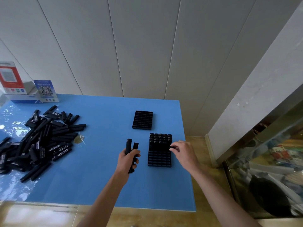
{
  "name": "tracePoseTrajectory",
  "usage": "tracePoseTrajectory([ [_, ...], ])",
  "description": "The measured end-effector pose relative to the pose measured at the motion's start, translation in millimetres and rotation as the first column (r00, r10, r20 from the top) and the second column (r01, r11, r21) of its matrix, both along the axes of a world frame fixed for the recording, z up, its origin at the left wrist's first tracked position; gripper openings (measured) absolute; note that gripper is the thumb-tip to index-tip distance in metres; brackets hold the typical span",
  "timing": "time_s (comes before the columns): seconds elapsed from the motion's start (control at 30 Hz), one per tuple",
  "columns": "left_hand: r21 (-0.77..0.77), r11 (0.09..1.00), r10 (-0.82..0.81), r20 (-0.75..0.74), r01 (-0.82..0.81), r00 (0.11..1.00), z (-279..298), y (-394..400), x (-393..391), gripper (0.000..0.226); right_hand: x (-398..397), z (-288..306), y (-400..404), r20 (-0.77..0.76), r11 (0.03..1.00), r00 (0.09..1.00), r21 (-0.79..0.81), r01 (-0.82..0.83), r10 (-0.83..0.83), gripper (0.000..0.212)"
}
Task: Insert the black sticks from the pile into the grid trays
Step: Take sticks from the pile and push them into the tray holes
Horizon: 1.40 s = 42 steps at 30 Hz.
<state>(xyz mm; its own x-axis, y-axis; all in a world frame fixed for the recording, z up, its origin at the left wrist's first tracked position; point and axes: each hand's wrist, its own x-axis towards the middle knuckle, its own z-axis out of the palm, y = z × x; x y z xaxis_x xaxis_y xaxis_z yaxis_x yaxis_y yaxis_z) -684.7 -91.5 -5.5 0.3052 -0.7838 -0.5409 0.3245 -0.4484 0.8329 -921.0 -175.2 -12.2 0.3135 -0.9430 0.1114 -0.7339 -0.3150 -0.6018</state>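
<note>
A big pile of black sticks [37, 140] lies on the left of the blue table [98, 177]. The near grid tray [159, 158] holds several upright sticks in its far rows; its near rows are bare. A second grid tray [142, 120] with no sticks in it lies behind it. My left hand [128, 158] grips a few black sticks upright, just left of the near tray. My right hand [182, 150] pinches the top of one stick [171, 147] at the tray's right edge, level with the first bare row.
Two card stands with QR codes [46, 90] and a white box [24, 97] stand at the table's back left. A small clear wrapper [79, 139] lies beside the pile. The table's right edge borders a glass cabinet [270, 169] and a white wall.
</note>
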Motion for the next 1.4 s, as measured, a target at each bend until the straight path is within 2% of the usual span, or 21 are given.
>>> tracePoseTrajectory([
  [0.3,-0.006,1.000,0.027,-0.037,-0.028,0.999,4,1,2,0.012,4,-3,-16,-0.130,0.999,0.991,-0.042,-0.011,0.005,0.011],
  [0.53,-0.017,0.999,0.039,-0.028,-0.040,0.999,5,3,8,0.011,12,-2,-18,-0.126,0.996,0.992,-0.094,-0.011,-0.001,0.007],
  [0.8,-0.039,0.999,0.003,0.002,-0.003,1.000,4,5,17,0.009,15,4,-20,-0.131,0.999,0.991,-0.047,-0.014,0.007,0.009],
  [0.9,-0.054,0.999,-0.002,0.019,0.003,1.000,9,5,14,0.014,16,9,-18,-0.173,0.999,0.985,-0.054,0.000,-0.009,0.016],
  [0.97,-0.061,0.998,-0.025,0.032,0.027,0.999,11,5,12,0.018,19,15,-16,-0.159,0.990,0.986,-0.136,0.020,-0.041,0.015],
  [1.07,-0.062,0.996,-0.066,0.054,0.069,0.996,11,4,11,0.026,31,31,-14,-0.040,0.980,0.999,-0.197,0.018,-0.026,0.010],
  [1.1,-0.062,0.995,-0.077,0.062,0.081,0.995,11,4,10,0.028,37,37,-13,0.019,0.988,1.000,-0.155,-0.003,0.006,0.010],
  [1.2,-0.072,0.992,-0.098,0.086,0.104,0.991,11,2,5,0.031,53,53,-12,0.167,0.988,0.981,0.104,-0.118,0.100,0.016],
  [1.3,-0.069,0.988,-0.129,0.114,0.137,0.985,12,1,2,0.036,64,58,-7,0.160,0.941,0.967,0.244,-0.236,0.200,0.018],
  [1.4,-0.058,0.982,-0.169,0.140,0.178,0.976,14,0,3,0.038,69,55,-4,0.142,0.907,0.953,0.297,-0.300,0.268,0.011],
])
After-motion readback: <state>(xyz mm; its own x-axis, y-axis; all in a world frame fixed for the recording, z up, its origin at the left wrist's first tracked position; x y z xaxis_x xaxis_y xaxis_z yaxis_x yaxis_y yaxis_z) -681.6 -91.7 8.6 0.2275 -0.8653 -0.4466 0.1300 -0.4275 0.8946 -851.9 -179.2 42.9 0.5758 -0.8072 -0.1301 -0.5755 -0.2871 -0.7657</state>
